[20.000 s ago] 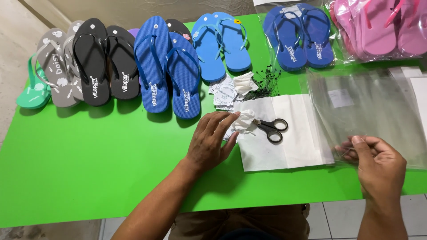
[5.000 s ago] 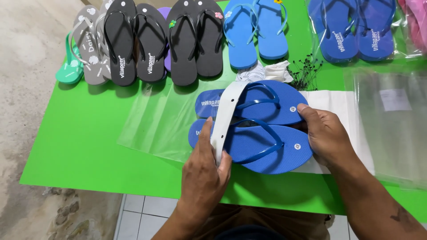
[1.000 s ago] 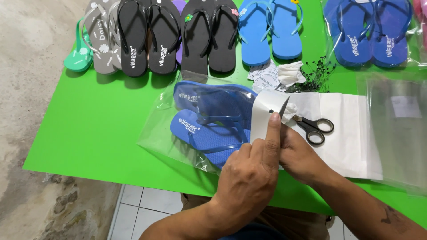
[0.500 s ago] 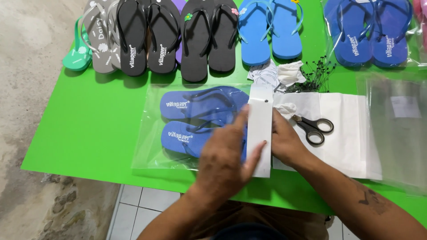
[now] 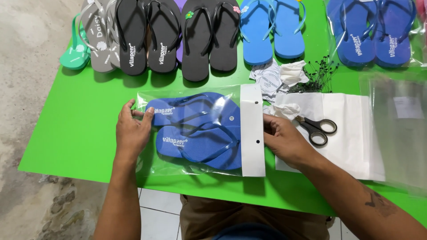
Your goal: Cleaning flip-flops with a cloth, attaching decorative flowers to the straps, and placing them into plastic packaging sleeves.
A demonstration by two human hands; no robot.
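Note:
A pair of dark blue flip-flops (image 5: pixel 200 131) lies inside a clear plastic bag (image 5: pixel 195 166) with a white header strip (image 5: pixel 252 129) on the green table (image 5: pixel 71 133). My left hand (image 5: pixel 132 131) holds the bag's left end, fingers on the sandal heels. At the right end, my right hand (image 5: pixel 282 138) presses against the white strip's edge. The bag lies flat between both hands.
Rows of flip-flops line the far edge: grey (image 5: pixel 98 38), black (image 5: pixel 131 35), more black (image 5: pixel 209 38), light blue (image 5: pixel 271 29), and bagged blue ones (image 5: pixel 371 33). Black scissors (image 5: pixel 318 129) rest on white sheets (image 5: pixel 351 133). Paper tags (image 5: pixel 269 78), black fasteners (image 5: pixel 318 75) and empty clear bags (image 5: pixel 400 129) lie right.
My left hand moved from the white strip to the bag's left end. The bagged pair now lies flat, held at both ends.

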